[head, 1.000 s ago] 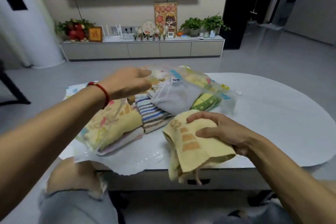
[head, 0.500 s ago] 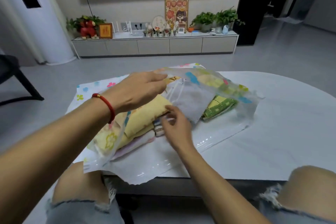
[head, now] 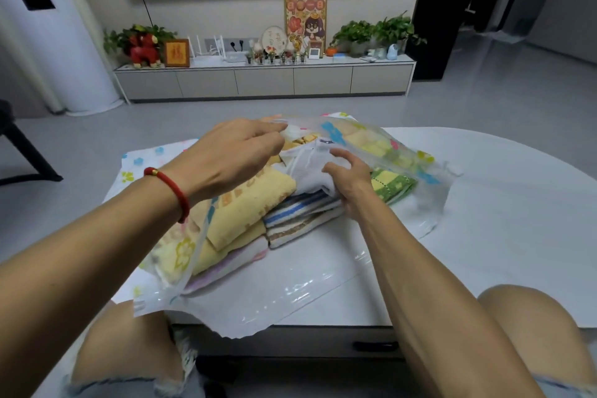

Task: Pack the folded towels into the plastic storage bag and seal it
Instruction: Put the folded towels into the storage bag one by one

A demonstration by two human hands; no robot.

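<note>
A clear plastic storage bag [head: 290, 296] printed with coloured flowers lies open on the white table [head: 500, 236], its mouth facing me. My left hand [head: 239, 155] pinches the bag's upper flap [head: 371, 140] and holds it lifted. Inside lie folded towels: a yellow towel [head: 252, 207] on top of a pink one [head: 235, 263] at the left, a striped stack [head: 300, 215] in the middle, a white towel [head: 308, 170] above it, and a green towel [head: 392, 184] at the right. My right hand [head: 349, 176] rests on the white towel inside the mouth, fingers spread.
My bare knees [head: 529, 326] sit under the table's near edge. A low TV cabinet [head: 265, 81] with plants and ornaments stands against the far wall across grey floor. A dark chair leg [head: 26, 155] shows at the left.
My right hand carried a yellow towel from the table's front edge into the bag, laid it on the left pile, then moved onto the white towel. My left hand kept the flap raised.
</note>
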